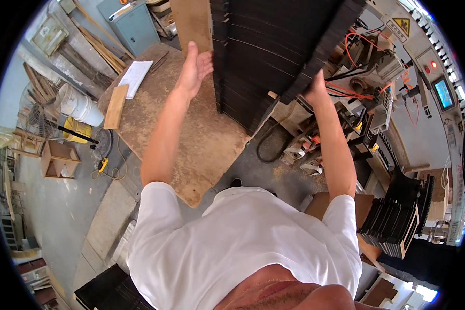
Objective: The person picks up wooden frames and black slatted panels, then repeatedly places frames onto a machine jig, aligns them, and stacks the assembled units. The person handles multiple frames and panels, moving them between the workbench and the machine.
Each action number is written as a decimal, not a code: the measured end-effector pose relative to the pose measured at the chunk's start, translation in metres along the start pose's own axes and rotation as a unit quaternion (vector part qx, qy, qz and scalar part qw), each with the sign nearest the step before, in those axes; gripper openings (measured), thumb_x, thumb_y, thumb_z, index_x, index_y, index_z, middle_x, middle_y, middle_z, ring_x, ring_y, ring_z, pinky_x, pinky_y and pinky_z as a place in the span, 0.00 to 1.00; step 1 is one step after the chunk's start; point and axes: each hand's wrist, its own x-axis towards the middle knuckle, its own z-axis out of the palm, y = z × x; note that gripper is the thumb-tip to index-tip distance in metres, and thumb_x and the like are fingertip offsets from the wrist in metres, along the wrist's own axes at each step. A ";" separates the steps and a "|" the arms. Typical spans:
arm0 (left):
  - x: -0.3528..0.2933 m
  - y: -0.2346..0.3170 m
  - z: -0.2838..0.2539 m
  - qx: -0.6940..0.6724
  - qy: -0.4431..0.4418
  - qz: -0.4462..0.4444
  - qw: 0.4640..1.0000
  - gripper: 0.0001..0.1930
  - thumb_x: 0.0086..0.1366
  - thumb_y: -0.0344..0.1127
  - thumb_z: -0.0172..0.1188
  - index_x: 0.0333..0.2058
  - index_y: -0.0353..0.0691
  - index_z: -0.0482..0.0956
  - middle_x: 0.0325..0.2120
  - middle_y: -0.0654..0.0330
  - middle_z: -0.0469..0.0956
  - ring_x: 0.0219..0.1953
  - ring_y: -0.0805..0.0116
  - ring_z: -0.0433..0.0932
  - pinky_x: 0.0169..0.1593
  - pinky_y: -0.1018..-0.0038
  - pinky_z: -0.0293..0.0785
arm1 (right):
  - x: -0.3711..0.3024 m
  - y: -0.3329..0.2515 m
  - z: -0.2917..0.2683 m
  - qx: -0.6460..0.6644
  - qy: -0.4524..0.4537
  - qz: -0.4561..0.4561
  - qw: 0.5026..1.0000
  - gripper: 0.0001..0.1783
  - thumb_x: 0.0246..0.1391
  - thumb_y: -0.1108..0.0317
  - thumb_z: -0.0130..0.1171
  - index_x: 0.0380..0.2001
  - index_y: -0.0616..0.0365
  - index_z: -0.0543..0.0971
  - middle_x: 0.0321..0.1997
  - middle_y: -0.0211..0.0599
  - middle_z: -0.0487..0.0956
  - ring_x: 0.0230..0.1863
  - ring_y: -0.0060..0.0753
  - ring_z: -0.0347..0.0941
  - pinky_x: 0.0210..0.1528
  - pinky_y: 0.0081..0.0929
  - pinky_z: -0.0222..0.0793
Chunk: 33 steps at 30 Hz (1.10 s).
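A tall stack of thin black boards (274, 46) rises from the worn brown tabletop (206, 155) in front of me. My left hand (195, 70) lies flat by the stack's left side, fingers stretched out and thumb up, holding nothing. On the opposite side my right hand (316, 90) is against the stack's right edge. Its thumb points up, and its other fingers are partly hidden in shadow beside the boards. A light wooden board (192, 23) stands upright just beyond my left hand.
White papers (136, 78) and a wood plank (117, 107) lie at the table's left. At right stands a machine with orange hoses and a lit control screen (442, 94). More black slats (390, 225) are piled at lower right. Buckets (80, 106) and a fan (39, 120) stand left.
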 end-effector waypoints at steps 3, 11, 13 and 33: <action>-0.013 0.015 0.009 -0.006 -0.018 -0.039 0.999 0.50 0.65 0.73 0.26 0.65 0.27 0.52 0.65 0.48 0.57 0.66 0.59 0.57 0.67 0.68 0.50 | -0.030 -0.015 0.032 0.014 0.029 -0.003 0.999 0.51 0.49 0.21 0.40 0.64 0.49 0.65 0.68 0.38 0.64 0.65 0.49 0.60 0.63 0.58 0.54; -0.016 0.011 0.041 -0.044 -0.024 -0.017 0.999 0.37 0.71 0.63 0.32 0.68 0.41 0.50 0.67 0.56 0.55 0.67 0.61 0.55 0.67 0.62 0.50 | -0.004 -0.013 0.025 0.031 0.003 -0.131 0.991 0.37 0.58 0.37 0.45 0.58 0.57 0.70 0.58 0.41 0.73 0.55 0.43 0.70 0.56 0.47 0.68; -0.008 0.023 0.030 -0.039 -0.041 -0.086 0.995 0.36 0.71 0.64 0.33 0.66 0.43 0.56 0.63 0.56 0.62 0.63 0.61 0.62 0.64 0.63 0.58 | 0.000 -0.015 0.015 0.042 -0.004 -0.125 0.991 0.34 0.60 0.40 0.45 0.56 0.57 0.71 0.54 0.41 0.75 0.52 0.43 0.72 0.54 0.46 0.70; -0.019 0.003 0.095 -0.188 -0.113 -0.036 0.975 0.35 0.66 0.60 0.50 0.62 0.39 0.63 0.61 0.56 0.65 0.63 0.57 0.62 0.67 0.59 0.56 | -0.102 -0.036 -0.018 0.166 -0.018 -0.152 0.974 0.35 0.63 0.36 0.38 0.53 0.55 0.74 0.47 0.40 0.79 0.46 0.37 0.77 0.47 0.39 0.76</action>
